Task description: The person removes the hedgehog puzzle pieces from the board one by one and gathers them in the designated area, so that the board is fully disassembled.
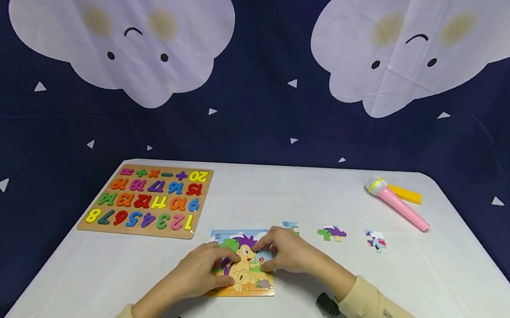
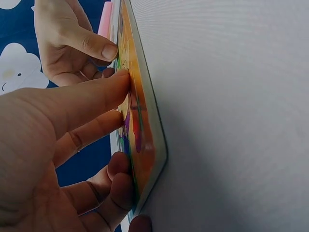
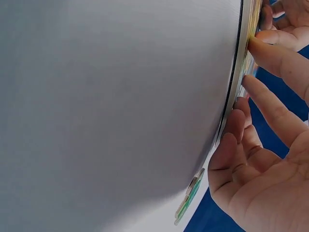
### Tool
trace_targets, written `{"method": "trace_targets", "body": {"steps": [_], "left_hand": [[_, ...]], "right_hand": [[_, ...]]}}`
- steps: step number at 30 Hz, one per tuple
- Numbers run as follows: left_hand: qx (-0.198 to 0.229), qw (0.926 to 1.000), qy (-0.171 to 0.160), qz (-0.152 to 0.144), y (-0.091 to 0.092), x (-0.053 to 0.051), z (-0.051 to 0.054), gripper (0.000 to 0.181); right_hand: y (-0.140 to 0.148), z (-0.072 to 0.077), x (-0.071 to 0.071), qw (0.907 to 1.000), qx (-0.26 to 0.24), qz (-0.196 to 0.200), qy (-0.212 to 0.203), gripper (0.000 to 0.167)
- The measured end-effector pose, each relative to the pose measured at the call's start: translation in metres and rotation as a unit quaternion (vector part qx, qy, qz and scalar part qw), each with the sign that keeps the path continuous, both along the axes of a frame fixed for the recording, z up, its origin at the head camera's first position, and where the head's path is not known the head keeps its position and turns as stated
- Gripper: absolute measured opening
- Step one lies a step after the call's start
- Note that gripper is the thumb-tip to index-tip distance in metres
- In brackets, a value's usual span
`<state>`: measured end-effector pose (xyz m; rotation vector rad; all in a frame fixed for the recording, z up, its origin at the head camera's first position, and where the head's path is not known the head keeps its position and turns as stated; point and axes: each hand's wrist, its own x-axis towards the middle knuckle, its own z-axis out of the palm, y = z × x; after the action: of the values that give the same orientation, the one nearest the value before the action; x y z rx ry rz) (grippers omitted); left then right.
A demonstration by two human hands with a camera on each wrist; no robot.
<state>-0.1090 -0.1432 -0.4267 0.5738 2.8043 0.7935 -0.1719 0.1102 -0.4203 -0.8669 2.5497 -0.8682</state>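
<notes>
A hedgehog picture puzzle (image 1: 243,271) lies flat on the white table, filled with pieces in its frame. My left hand (image 1: 203,272) rests on its left part, thumb and fingers spread with the tips on the picture. From the right, my right hand (image 1: 289,250) touches the upper right part with fingertips and thumb. The left wrist view shows the left hand (image 2: 63,140) with its fingertips on the board's surface (image 2: 145,159). In the right wrist view, the right hand (image 3: 270,145) has its fingertips along the board's edge.
Loose puzzle pieces lie behind and right of the board: one (image 1: 292,226) partly behind the right hand, another (image 1: 332,232), and a third (image 1: 376,240). A number board (image 1: 147,199) stands at the left; a pink microphone (image 1: 402,208) and a yellow block (image 1: 410,195) lie at the back right.
</notes>
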Motion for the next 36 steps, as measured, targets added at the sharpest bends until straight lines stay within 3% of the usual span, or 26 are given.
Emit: {"method": "trace_targets", "body": {"steps": [24,36], "left_hand": [[-0.004,1.0,-0.005,0.004,0.001,-0.0008,0.0003,0.037],[-0.006,1.0,-0.005,0.003,0.0012,-0.0011,0.0017,0.038]], "right_hand": [[-0.0015,0.0042,-0.0044,0.9998,0.005,0.018,-0.008,0.039],[0.0018,0.0077,-0.0012,0.9982,0.037,0.009,0.046,0.038]]}}
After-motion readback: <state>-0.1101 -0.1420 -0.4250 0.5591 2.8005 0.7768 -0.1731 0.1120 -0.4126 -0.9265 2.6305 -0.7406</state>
